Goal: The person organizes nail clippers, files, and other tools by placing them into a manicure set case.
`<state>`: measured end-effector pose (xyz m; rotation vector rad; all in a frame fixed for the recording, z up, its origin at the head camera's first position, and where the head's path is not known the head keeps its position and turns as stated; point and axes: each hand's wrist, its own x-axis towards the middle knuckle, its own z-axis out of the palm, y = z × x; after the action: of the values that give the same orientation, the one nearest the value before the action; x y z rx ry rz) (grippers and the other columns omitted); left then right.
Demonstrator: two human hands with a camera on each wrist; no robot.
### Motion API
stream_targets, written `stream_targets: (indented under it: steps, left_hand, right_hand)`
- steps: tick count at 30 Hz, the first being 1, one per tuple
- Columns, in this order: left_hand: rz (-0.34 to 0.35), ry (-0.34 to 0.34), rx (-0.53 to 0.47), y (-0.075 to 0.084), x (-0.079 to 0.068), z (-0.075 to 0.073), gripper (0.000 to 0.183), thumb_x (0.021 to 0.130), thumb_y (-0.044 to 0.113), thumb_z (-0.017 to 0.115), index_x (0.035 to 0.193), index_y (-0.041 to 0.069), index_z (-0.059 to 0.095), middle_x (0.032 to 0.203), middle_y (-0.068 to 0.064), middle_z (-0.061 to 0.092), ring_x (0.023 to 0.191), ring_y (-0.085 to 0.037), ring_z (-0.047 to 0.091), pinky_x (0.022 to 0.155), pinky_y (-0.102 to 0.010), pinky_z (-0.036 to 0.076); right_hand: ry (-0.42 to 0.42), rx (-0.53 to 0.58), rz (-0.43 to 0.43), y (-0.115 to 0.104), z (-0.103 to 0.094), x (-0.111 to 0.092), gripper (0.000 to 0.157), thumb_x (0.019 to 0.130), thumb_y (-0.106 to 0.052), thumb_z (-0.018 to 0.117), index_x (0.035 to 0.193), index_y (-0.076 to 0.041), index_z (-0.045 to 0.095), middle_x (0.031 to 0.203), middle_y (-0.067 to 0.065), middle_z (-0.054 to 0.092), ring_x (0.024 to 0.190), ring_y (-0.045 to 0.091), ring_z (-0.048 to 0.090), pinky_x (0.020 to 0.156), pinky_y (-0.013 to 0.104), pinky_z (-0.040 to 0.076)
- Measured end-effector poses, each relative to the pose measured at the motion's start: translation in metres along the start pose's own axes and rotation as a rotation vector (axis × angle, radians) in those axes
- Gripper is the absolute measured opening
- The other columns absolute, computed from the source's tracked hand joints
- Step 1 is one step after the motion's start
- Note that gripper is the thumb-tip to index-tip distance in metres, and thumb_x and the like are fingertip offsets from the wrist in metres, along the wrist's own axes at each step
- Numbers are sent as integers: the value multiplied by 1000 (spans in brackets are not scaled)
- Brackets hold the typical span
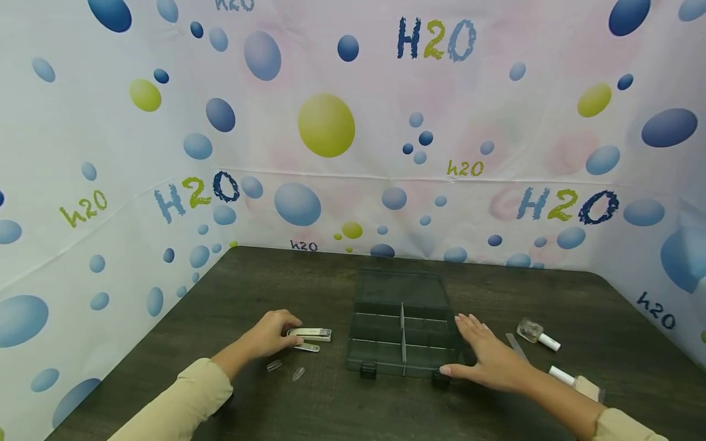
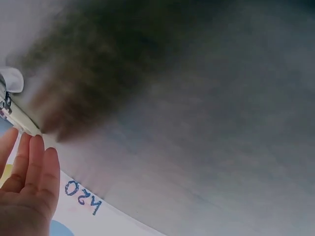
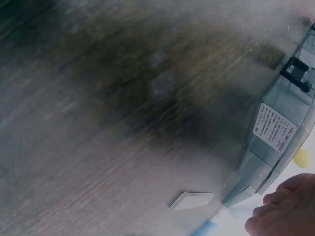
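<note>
My left hand point(image 1: 269, 334) holds a pale nail clipper point(image 1: 313, 334) by its left end, thumb in front and fingers behind. A smaller nail clipper point(image 1: 307, 347) lies just in front of it. In the left wrist view, fingertips meet the pale clipper point(image 2: 22, 120). Beside the right wall of a dark see-through divided box point(image 1: 377, 361) is my right hand point(image 1: 491, 361), fingers extended and thumb near the front right latch. The box's lid point(image 1: 401, 286) is folded back; its compartments look bare. A printed label point(image 3: 274, 128) shows on the box in the right wrist view.
Two small clear oval pieces point(image 1: 298, 373) lie in front of the clippers. Right of the box are a nail file point(image 1: 516, 347), a clear nail polish bottle point(image 1: 531, 330) and a pale polish bottle point(image 1: 588, 388). A printed curtain point(image 1: 375, 153) borders the dark table.
</note>
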<state>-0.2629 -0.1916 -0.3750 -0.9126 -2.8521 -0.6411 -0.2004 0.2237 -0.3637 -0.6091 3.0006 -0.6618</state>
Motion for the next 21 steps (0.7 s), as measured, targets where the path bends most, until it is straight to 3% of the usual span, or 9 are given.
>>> stream_targets:
  steps: [8, 13, 21]
  left_hand:
    - [-61, -38, -66, -5, 9, 0, 22, 79, 13, 73, 93, -4, 69, 86, -9, 64, 74, -15, 58, 63, -22, 49]
    - [-55, -54, -59, -9, 12, -1, 20, 76, 11, 75, 89, -3, 70, 83, -7, 63, 72, -13, 58, 62, -20, 49]
    - [11, -35, -38, -14, 13, -1, 11, 74, 9, 76, 79, 1, 69, 74, -2, 60, 66, -7, 54, 58, -18, 47]
  right_hand:
    - [-34, 39, 20, 0, 2, 1, 98, 79, -54, 64, 143, 9, 24, 148, 30, 23, 135, 52, 16, 99, 70, 25]
    - [-35, 42, 28, 1, 4, 1, 98, 80, -55, 63, 143, 9, 23, 148, 30, 22, 135, 52, 16, 99, 70, 25]
    - [-38, 51, 37, 1, 4, 1, 99, 80, -55, 63, 143, 9, 23, 148, 30, 22, 136, 51, 15, 101, 69, 22]
